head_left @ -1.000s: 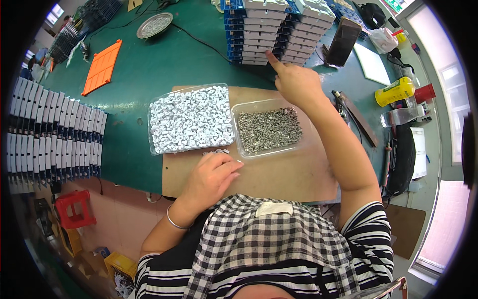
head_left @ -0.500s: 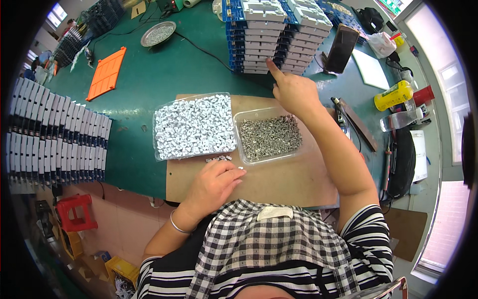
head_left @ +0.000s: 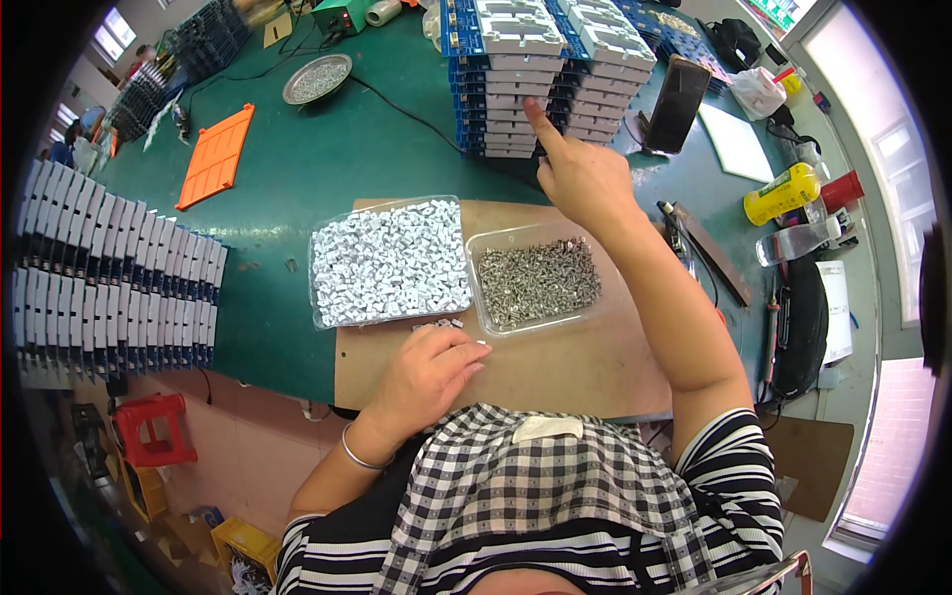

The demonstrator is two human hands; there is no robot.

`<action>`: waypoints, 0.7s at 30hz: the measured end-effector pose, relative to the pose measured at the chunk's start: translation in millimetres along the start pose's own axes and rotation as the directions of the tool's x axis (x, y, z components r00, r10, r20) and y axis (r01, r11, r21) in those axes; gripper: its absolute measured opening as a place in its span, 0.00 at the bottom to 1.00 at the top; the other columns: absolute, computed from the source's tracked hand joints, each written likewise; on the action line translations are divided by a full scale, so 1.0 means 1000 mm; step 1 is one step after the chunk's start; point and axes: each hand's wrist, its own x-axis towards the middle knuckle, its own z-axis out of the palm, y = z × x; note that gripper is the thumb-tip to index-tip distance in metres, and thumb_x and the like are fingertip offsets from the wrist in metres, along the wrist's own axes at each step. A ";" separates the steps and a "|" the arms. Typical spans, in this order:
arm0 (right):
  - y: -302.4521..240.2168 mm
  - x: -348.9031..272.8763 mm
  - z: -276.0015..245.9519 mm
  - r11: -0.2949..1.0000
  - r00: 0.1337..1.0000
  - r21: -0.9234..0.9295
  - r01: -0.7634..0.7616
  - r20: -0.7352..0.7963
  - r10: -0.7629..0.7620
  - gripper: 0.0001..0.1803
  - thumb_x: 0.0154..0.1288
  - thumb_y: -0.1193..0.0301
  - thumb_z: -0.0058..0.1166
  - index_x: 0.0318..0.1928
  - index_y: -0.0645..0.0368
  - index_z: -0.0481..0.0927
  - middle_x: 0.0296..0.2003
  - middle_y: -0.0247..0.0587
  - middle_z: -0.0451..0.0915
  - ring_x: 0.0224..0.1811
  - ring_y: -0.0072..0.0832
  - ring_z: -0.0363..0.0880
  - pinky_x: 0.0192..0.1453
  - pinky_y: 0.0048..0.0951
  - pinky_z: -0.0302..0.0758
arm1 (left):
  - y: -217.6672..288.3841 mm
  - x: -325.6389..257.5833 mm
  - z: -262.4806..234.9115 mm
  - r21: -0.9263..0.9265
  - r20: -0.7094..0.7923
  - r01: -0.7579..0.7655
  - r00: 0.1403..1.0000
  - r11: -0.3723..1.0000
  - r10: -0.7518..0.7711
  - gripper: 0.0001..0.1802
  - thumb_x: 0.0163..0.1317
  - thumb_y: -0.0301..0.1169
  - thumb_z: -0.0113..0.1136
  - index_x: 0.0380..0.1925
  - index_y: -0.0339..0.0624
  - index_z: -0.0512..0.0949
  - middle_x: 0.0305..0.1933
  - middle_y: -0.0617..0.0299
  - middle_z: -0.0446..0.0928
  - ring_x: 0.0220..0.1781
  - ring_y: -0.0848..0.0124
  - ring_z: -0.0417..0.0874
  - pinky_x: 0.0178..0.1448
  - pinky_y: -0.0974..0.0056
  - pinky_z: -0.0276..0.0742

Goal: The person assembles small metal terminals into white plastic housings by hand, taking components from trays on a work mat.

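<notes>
Surface [head_left: 268, 327]: green
Left hand [head_left: 426, 372]: pinching white piece [head_left: 483, 343]
Right hand [head_left: 590, 180]: pointing at blue-white stack [head_left: 521, 75]; cannot tell grip

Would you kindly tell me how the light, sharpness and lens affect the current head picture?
In the head view, the right-hand window is washed out; a faint sheen marks the green table; the left hand and right hand look fairly sharp; fisheye distortion skews the left stack near the blackened rim.
</notes>
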 end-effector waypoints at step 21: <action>-0.015 -0.053 -0.045 0.855 0.960 0.437 0.281 -0.137 -0.246 0.09 0.51 0.69 0.56 0.34 0.57 0.77 0.31 0.41 0.76 0.36 0.38 0.74 0.41 0.34 0.70 | -0.034 0.045 -0.065 0.348 -0.127 0.089 0.991 0.933 -0.047 0.12 0.47 0.25 0.61 0.35 0.39 0.77 0.33 0.57 0.74 0.36 0.60 0.74 0.40 0.62 0.69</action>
